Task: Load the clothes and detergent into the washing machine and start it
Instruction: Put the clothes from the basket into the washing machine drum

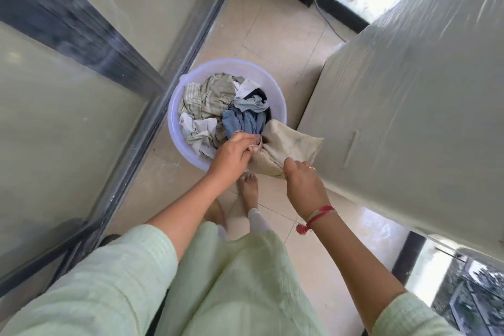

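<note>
While most of the load is lying in the basin [227, 64], the task is standing at its opening step. Nothing is showing as loaded, and no control is being touched.

- Basin: one, round, lavender plastic, sitting on the tiled floor [272, 35].
- Clothes [215, 98]: one tangled heap inside the basin. At least five pieces are showing: olive striped, white, pale blue, denim blue and dark. An exact count is not readable.
- Beige cloth [289, 144]: one, draping over the basin's near right rim and being drawn out.
- Pink piece [256, 142]: one, small, bunching at the basin's near rim.
- Left hand [234, 155]: one, hovering over the basin's near rim. Its fingers [249, 144] are clenching the pink piece together with the gathered end of the beige cloth.
- Right hand [302, 180]: one, just outside the basin's near right rim. Its fingers [291, 164] are pinching the beige cloth's lower edge.
- Covered appliance [409, 90]: one, large and wrapped in plastic, standing right of the basin. It is probably the washing machine, though no door or panel is showing.
- Detergent: none in view.

By my judgement nearly everything is remaining. The heap is waiting to be moved across, detergent is waiting to be found and added, and the machine is waiting to be started.
</note>
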Motion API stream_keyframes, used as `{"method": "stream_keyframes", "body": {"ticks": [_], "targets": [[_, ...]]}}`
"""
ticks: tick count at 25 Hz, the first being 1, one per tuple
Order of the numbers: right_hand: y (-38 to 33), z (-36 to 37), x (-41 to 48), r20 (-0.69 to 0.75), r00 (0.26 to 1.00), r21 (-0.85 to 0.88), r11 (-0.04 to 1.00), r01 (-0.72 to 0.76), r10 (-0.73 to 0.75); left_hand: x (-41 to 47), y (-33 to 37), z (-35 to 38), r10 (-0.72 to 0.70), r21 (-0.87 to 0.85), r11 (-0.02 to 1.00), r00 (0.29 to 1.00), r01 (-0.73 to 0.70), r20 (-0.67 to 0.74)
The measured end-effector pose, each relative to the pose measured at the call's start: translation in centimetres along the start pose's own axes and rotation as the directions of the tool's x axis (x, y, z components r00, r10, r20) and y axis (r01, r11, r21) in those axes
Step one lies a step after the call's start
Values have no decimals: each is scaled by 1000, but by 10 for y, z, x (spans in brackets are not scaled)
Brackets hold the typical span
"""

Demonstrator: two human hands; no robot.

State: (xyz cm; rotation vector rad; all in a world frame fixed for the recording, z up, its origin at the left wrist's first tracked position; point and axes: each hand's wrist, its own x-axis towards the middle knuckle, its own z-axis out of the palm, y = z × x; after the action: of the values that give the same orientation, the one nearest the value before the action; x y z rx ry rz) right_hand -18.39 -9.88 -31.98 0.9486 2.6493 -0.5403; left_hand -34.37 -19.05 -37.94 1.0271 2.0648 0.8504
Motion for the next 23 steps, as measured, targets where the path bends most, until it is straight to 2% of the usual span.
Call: {"method": "stream_keyframes", "body": {"ticks": [4,8,12,15,17,20,23], "targets": [[4,-6,1,100,994,-89,995,-35,44,-39,15,-21,-53,31,998,997,55,-61],[28,-11,-20,182,971,-167,978,-122,152,-60,48,-53,24,49,999,987,-17,-156],[42,-56,-49,20,988,-62,987,-149,151,-84,106,-107,235,181,966,921,-186,-312],[15,-107,-60,-192,981,17,1000,-5,8,-102,157,-150,369,231,927,832,-296,-414],[-15,-146,-67,-385,921,63,994,93,-61,-110,191,-182,371,148,926,761,-348,-533],[-56,-210,-87,-683,728,116,977,181,-54,-115,238,-230,362,43,894,660,-447,-659],[-79,-274,-106,-834,546,77,965,250,-75,-118,280,-267,354,-6,856,596,-516,-720]]}}
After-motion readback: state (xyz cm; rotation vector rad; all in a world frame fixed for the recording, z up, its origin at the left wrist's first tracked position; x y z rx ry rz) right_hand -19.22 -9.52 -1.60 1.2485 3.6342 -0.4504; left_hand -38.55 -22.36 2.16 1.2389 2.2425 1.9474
